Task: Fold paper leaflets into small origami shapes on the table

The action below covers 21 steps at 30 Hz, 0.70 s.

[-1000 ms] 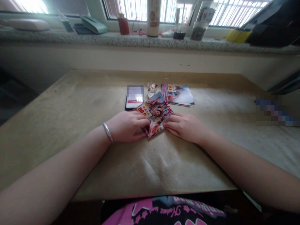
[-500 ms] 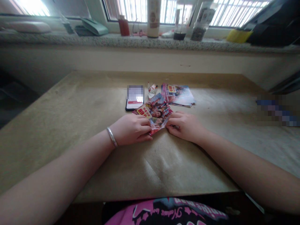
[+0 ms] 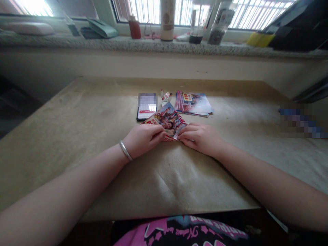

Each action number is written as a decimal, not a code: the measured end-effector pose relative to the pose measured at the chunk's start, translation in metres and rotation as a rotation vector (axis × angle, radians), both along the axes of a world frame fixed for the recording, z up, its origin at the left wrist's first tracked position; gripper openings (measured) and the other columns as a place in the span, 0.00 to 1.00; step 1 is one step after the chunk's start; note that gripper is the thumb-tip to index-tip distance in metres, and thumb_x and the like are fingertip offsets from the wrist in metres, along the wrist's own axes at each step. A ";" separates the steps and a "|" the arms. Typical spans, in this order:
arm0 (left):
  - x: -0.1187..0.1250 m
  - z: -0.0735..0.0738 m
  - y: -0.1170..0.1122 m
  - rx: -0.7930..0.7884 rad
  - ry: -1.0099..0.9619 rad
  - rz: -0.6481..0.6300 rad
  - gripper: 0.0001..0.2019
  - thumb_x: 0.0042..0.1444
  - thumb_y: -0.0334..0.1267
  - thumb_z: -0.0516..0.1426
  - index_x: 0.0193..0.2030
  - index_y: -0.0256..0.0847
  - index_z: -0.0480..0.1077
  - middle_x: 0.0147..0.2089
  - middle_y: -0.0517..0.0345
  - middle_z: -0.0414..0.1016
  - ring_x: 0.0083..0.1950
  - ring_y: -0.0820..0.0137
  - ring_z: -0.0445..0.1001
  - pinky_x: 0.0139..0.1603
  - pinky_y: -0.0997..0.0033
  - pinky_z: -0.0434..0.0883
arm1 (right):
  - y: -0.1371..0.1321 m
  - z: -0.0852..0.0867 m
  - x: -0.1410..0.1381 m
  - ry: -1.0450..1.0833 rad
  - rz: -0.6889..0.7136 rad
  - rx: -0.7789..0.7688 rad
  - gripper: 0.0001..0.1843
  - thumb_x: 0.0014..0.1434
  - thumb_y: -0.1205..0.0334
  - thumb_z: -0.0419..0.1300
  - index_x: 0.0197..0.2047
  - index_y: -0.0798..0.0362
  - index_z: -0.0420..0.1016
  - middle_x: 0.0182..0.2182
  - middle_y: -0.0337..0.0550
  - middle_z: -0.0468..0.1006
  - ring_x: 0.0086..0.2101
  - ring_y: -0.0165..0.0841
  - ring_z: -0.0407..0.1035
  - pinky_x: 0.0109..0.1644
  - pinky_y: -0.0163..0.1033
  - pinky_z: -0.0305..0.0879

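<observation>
A colourful printed flyer (image 3: 169, 119) lies turned cornerwise on the table, its near edge bent up in a fold. My left hand (image 3: 147, 136), with a silver bangle at the wrist, is closed on the flyer's near left edge, thumb against the fold. At the near right edge, my right hand (image 3: 198, 137) pinches the paper with its fingertips. Just beyond the flyer stands a small folded paper figure (image 3: 166, 98). A phone (image 3: 146, 113) lies to its left, the upper screen blurred out. On its right rests a stack of similar flyers (image 3: 196, 103).
The table (image 3: 102, 102) has a tan cover with creases near its front edge. Bottles, among them a red bottle (image 3: 134, 28), and a green case (image 3: 102, 28) stand on the stone windowsill (image 3: 151, 44). A blurred-out item (image 3: 302, 123) lies at the far right.
The flyer's near edge has been bent up and its near point no longer sticks out. My left hand has turned inward with its fingers drawn together; my right fingertips have shifted slightly left.
</observation>
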<state>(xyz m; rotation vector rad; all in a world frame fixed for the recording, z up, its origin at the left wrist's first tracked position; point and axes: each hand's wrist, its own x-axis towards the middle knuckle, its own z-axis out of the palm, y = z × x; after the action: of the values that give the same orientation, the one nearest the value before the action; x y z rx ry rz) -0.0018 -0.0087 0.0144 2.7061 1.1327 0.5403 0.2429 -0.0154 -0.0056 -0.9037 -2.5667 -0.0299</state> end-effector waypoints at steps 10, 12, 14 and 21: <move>0.001 -0.003 0.008 -0.120 -0.024 0.243 0.13 0.60 0.43 0.52 0.32 0.38 0.72 0.28 0.59 0.72 0.28 0.73 0.66 0.29 0.75 0.59 | -0.001 0.000 -0.002 0.067 -0.158 -0.078 0.09 0.59 0.64 0.56 0.40 0.52 0.77 0.34 0.43 0.80 0.34 0.33 0.73 0.38 0.36 0.65; 0.001 -0.004 0.010 -0.104 0.010 0.244 0.13 0.59 0.43 0.52 0.32 0.38 0.73 0.29 0.58 0.72 0.29 0.72 0.67 0.30 0.74 0.60 | -0.001 0.000 -0.001 0.067 -0.192 -0.090 0.08 0.58 0.64 0.56 0.38 0.52 0.77 0.33 0.42 0.80 0.34 0.33 0.73 0.37 0.36 0.64; 0.000 -0.006 0.011 -0.065 0.049 0.233 0.12 0.59 0.42 0.52 0.32 0.38 0.73 0.29 0.57 0.73 0.30 0.71 0.67 0.31 0.73 0.61 | 0.000 0.000 -0.001 0.061 -0.195 -0.093 0.08 0.59 0.65 0.56 0.38 0.51 0.77 0.33 0.42 0.80 0.35 0.33 0.72 0.38 0.36 0.65; -0.002 -0.011 0.015 0.044 0.120 0.175 0.13 0.60 0.41 0.51 0.33 0.37 0.73 0.34 0.53 0.75 0.35 0.67 0.70 0.39 0.68 0.66 | 0.003 -0.003 0.000 0.044 -0.157 -0.096 0.11 0.61 0.64 0.55 0.41 0.51 0.79 0.37 0.46 0.79 0.39 0.35 0.71 0.45 0.39 0.66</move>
<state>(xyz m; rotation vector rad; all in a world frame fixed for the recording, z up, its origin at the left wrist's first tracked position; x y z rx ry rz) -0.0036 0.0067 0.0034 2.7240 1.4146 0.4365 0.2434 -0.0125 -0.0085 -1.1271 -2.4693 0.0675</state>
